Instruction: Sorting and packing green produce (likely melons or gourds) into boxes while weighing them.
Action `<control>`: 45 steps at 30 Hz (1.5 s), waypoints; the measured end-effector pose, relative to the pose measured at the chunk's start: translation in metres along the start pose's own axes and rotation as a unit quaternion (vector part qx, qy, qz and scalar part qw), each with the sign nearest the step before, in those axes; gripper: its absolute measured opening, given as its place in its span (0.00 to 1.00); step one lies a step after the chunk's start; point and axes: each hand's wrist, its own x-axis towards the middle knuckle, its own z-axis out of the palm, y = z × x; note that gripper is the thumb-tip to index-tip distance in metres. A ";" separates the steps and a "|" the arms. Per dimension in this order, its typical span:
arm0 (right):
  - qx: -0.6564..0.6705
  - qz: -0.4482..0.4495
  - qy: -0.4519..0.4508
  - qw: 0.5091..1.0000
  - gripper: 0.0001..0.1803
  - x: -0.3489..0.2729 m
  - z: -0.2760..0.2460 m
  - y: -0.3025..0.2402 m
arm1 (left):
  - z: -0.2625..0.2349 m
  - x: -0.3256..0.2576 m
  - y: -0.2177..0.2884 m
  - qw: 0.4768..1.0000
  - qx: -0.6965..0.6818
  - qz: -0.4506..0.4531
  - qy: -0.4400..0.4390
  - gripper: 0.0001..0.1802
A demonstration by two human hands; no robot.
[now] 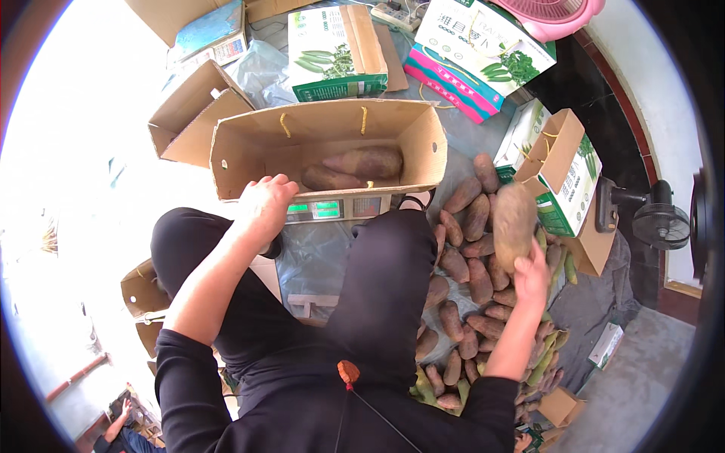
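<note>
In my right hand point(533, 273), raised over the heap at my right, is a large brownish-purple root vegetable point(513, 223), held by its lower end and slightly blurred. My left hand point(264, 211) has its fingers hooked over the near rim of a long open cardboard box point(257, 117) with yellow cord handles. Inside the box lie two similar big roots point(366, 161). The box rests on a scale, whose lit green display point(326, 209) shows below its near side, between my knees.
Many reddish-brown roots point(477, 281) are heaped at my right, with some green ones point(540, 366) among them. Printed cartons point(340, 57) stand beyond the box. At the far right are an open carton point(563, 174), a small black fan point(661, 226) and a pink basket-like object point(551, 15).
</note>
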 end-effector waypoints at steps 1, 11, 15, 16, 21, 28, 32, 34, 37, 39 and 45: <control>-0.041 0.005 -0.053 0.998 0.47 0.018 0.022 -0.026 | 0.001 0.000 -0.001 1.000 -0.001 0.000 0.002 0.08; -0.230 0.163 -0.371 0.885 0.25 0.171 0.212 -0.037 | 0.004 0.002 -0.004 1.000 0.009 0.015 0.012 0.08; -0.323 0.188 -0.365 0.852 0.23 0.192 0.273 0.003 | 0.004 -0.001 -0.006 1.000 0.007 0.010 0.014 0.07; -0.346 0.204 -0.386 0.831 0.22 0.204 0.283 0.018 | 0.005 -0.001 -0.006 1.000 0.006 0.012 0.011 0.07; -0.549 -0.053 -0.339 0.762 0.45 0.224 0.303 0.049 | 0.004 0.003 -0.003 0.999 0.000 0.036 0.030 0.06; -0.228 -0.080 -0.301 0.922 0.23 0.170 0.230 -0.029 | 0.001 0.005 -0.006 0.998 0.015 0.034 0.053 0.10; -0.147 -0.100 -0.124 0.976 0.18 0.112 0.149 -0.044 | 0.000 0.005 -0.006 0.999 0.003 0.011 0.038 0.10; -0.122 -0.093 -0.025 0.988 0.16 0.078 0.108 -0.032 | 0.001 0.008 -0.008 0.999 -0.002 0.012 0.034 0.09; -0.023 -0.030 0.110 0.993 0.13 0.027 0.061 0.030 | -0.002 0.009 -0.001 0.999 -0.009 0.025 0.030 0.09; -0.089 0.026 0.154 0.984 0.11 -0.009 0.033 0.087 | -0.003 0.009 0.005 0.999 -0.011 0.032 0.024 0.09; -0.135 0.186 0.227 0.946 0.11 -0.118 0.004 0.240 | 0.010 0.008 -0.009 0.998 -0.029 0.027 0.050 0.10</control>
